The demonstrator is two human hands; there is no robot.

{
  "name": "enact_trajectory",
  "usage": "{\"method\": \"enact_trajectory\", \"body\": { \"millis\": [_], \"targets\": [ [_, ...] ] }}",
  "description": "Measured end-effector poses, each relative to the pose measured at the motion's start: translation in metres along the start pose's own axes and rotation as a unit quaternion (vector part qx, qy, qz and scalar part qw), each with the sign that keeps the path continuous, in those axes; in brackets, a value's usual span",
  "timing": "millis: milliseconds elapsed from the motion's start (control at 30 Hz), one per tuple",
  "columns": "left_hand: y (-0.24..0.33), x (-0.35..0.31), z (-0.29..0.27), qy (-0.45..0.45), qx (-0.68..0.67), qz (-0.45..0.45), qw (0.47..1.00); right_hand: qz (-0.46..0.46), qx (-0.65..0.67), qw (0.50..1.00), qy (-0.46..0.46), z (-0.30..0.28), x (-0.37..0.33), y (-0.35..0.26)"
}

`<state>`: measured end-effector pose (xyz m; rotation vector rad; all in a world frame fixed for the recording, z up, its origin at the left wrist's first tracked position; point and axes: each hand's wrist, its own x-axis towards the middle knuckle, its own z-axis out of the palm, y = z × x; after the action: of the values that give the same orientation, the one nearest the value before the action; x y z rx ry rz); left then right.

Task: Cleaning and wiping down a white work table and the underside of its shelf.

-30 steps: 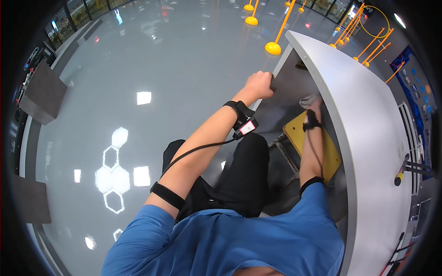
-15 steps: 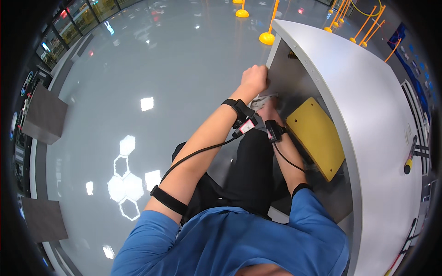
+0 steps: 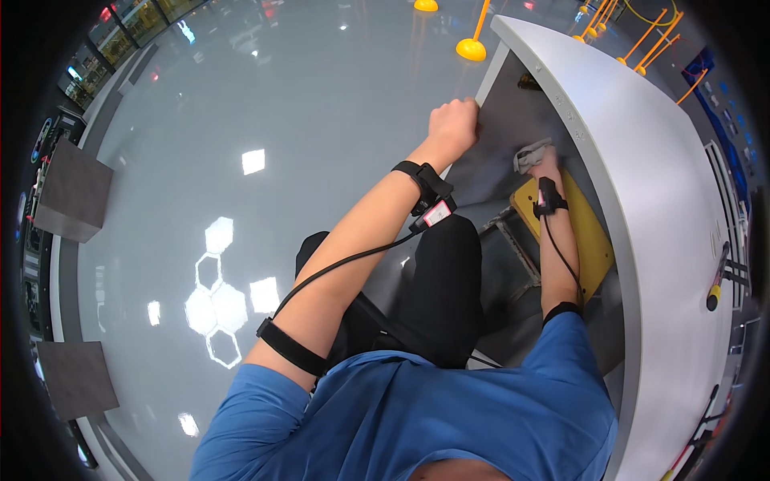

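My left hand (image 3: 455, 128) is closed round the front edge of the grey side panel (image 3: 505, 112) under a curved white desk (image 3: 618, 104). Its fingertips are hidden behind that edge. Inside the desk's recess, my right hand (image 3: 547, 163) holds a crumpled light grey cloth (image 3: 529, 155) close to the panel; whether the cloth touches it I cannot tell. Below my right forearm stands a stool with a yellow seat (image 3: 594, 240) and a worn metal frame (image 3: 513, 248). Both wrists wear black straps with small cabled devices.
Yellow-orange poles on round bases (image 3: 472, 50) stand beyond the desk. A yellow-and-black handled tool (image 3: 714, 297) lies by the desk's right side. Grey boxes (image 3: 76, 192) line the left wall. Ceiling lights reflect on the glossy grey floor (image 3: 321, 88).
My right hand has moved right and deeper into the recess with the cloth, now above the stool. My left hand stays at the panel edge. The view has shifted slightly.
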<state>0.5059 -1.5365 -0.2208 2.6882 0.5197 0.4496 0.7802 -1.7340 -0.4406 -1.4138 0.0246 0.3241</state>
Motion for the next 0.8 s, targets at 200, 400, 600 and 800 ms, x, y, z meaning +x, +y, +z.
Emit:
{"method": "enact_trajectory", "body": {
  "millis": [200,400,600,800],
  "targets": [
    [0.005,-0.002,-0.001,0.004,-0.028,-0.002,1.000,0.008,0.077,0.993,0.088,-0.013,-0.074,-0.047],
    [0.005,0.001,-0.001,-0.023,-0.048,-0.003,0.999,-0.054,-0.200,0.978,0.025,-0.048,-0.069,-0.035],
    [-0.005,0.003,0.007,-0.007,-0.050,0.025,0.998,-0.168,-0.455,0.872,0.066,0.021,-0.082,-0.046],
    [0.007,0.006,0.004,0.005,-0.069,0.035,0.997,-0.065,-0.580,0.800,-0.143,0.099,-0.154,-0.023]
  ]
}}
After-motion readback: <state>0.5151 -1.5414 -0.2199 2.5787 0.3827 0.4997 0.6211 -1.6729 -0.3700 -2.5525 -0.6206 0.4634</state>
